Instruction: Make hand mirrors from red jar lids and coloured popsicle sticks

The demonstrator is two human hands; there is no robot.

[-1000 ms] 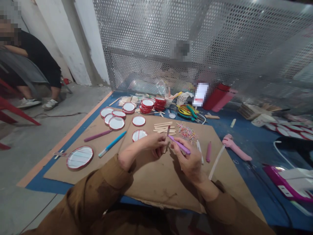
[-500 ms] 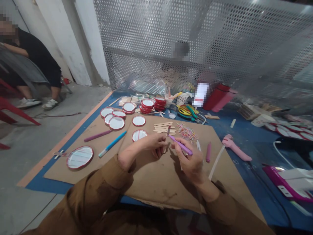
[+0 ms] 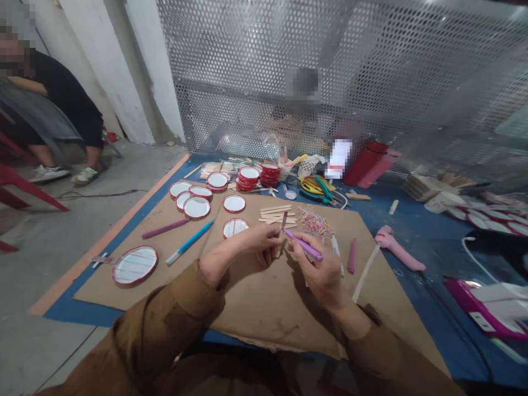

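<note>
My left hand [image 3: 260, 241] is closed on a thin wooden craft stick [image 3: 282, 224] with a dark red end, held upright over the brown cardboard sheet [image 3: 264, 300]. My right hand [image 3: 319, 269] grips a purple marker [image 3: 303, 245], and its tip touches the stick. Just beyond my hands lie a few loose wooden sticks [image 3: 277, 214] and a small heap of coloured rubber bands [image 3: 315, 223]. A round red-rimmed lid [image 3: 235, 226] sits just left of my left hand.
More red-rimmed lids [image 3: 196, 207] and stacks of them [image 3: 248, 177] lie at the back left, with a blue pen [image 3: 188, 242], a purple marker [image 3: 165, 228], a large round disc [image 3: 135, 265]. A pink glue gun [image 3: 398, 248] and scissors [image 3: 315, 188] lie to the right. A perforated metal screen [image 3: 330, 82] stands behind. Another person sits far left [image 3: 53, 110].
The marker tip has shifted slightly along the stick; my right hand moved a little. Otherwise nothing has moved.
</note>
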